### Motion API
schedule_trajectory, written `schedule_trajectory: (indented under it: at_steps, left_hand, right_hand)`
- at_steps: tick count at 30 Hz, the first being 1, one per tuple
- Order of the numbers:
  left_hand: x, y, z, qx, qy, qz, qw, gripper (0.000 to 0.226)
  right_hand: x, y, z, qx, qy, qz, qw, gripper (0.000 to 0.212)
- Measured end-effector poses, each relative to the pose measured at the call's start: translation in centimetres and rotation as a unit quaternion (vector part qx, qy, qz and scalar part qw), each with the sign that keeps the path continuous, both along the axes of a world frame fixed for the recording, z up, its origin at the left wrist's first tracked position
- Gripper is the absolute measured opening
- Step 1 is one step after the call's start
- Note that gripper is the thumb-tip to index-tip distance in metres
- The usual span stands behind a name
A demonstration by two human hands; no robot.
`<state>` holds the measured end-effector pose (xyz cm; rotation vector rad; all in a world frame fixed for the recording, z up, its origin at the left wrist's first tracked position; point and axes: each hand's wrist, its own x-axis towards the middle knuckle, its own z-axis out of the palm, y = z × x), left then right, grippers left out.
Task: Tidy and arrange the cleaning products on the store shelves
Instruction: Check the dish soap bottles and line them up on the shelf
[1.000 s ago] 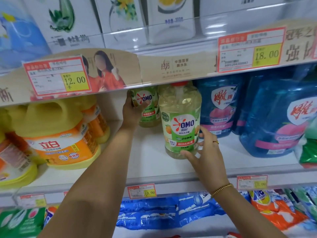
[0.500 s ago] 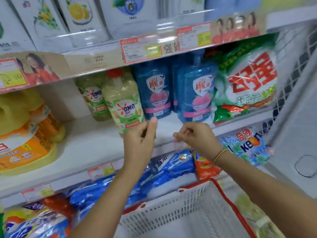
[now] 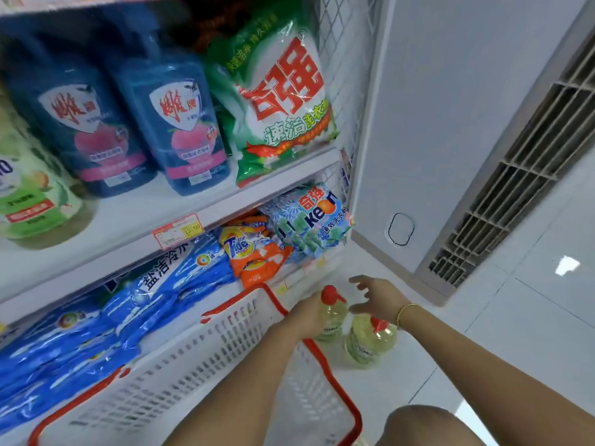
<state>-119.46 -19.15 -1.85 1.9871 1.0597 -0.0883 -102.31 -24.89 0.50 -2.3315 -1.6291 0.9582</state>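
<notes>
Down low, left hand (image 3: 306, 318) fingers clamp an upright, cap-up bottle (image 3: 333, 317); right hand (image 3: 381, 300) fingers spread.

The left bottle (image 3: 331, 318) and right bottle (image 3: 367, 346) are pale yellow, red-capped. The basket (image 3: 199, 358) is white, slotted, red-rimmed. A jug (image 3: 180, 123) is blue, pink-labelled; a bag (image 3: 283, 91) green, white, red.

Two red-capped yellow bottles (image 3: 332, 320) (image 3: 368, 344), two blue bottles (image 3: 90, 130) (image 3: 188, 130), one green powder bag (image 3: 283, 101) and one white basket (image 3: 180, 375).
</notes>
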Motion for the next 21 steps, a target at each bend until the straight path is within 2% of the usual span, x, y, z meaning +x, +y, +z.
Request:
schedule_trajectory:
  at_steps: [2,4,7,13,17,21]
  left_hand:
    - [0.2,0.7,-0.7,-0.035,-0.004,0.001,0.999,0.047]
    - [0.1,1.6,-1.4,-0.057,0.008,0.018,0.998,0.047]
    - [0.1,2.3,-1.7,-0.072,0.025,0.050,0.996,0.043]
    - [-0.1,1.5,-0.5,-0.086,0.001,0.100,0.991,0.046]
    - [-2.1,0.4,0.6,-0.089,-0.074,0.189,0.975,0.066]
    - [-4.2,-1.2,3.3,-0.025,-0.188,0.194,0.962,0.094]
  right_hand:
    - [-1.5,1.2,-1.7,0.011,0.011,0.042,0.999,0.071]
    - [-2.6,2.6,-2.8,0.022,-0.001,0.073,0.997,0.062]
    - [-3.5,4.5,-3.7,0.038,-0.044,0.066,0.996,0.044]
    - [-3.9,4.5,-2.5,0.019,-0.077,0.051,0.996,0.030]
    - [-3.9,4.2,2.9,0.060,-0.103,0.067,0.991,0.044]
    - [-6.1,4.0,13.2,0.106,-0.163,0.183,0.964,0.041]
